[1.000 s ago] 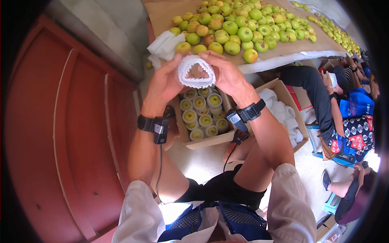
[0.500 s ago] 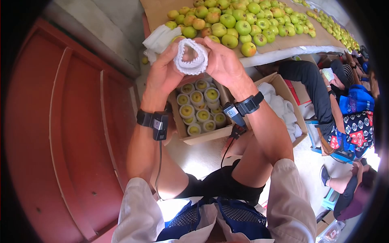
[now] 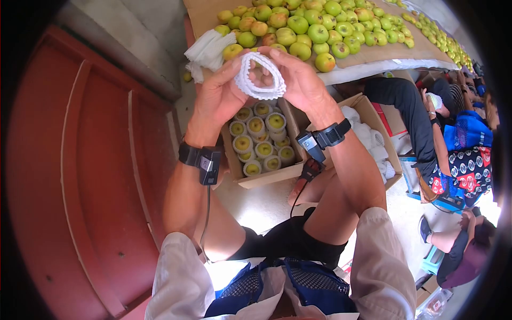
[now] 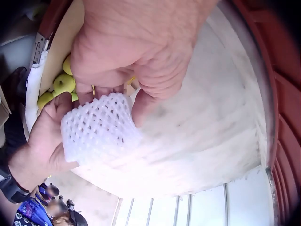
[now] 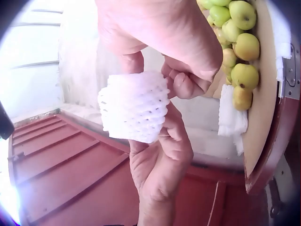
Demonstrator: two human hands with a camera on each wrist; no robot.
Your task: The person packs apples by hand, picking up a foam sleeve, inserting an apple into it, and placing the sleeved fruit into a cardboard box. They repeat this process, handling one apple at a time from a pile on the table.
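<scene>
A white foam net sleeve (image 3: 260, 89) is stretched into an open ring between both hands, above the carton of apples. The left hand (image 3: 221, 96) grips its left side, and the right hand (image 3: 301, 80) grips its right side, fingers curled at the rim. No apple shows inside the ring. In the left wrist view the mesh sleeve (image 4: 99, 129) hangs below the left hand (image 4: 136, 52). From the right wrist view, the sleeve (image 5: 134, 107) spans the space between the right hand (image 5: 164, 37) and the left hand (image 5: 160, 169).
Loose green apples (image 3: 318, 33) cover a cardboard-topped table (image 3: 368, 60), with flat white sleeves (image 3: 210, 49) at its left corner. Below, a carton (image 3: 266, 178) holds sleeved apples; another box (image 3: 394, 154) holds white foam. A red door (image 3: 101, 176) stands left; seated people are at the right.
The foam ring has turned and is pulled wider between the hands. Both hands have moved slightly up in the head view since the earliest frame.
</scene>
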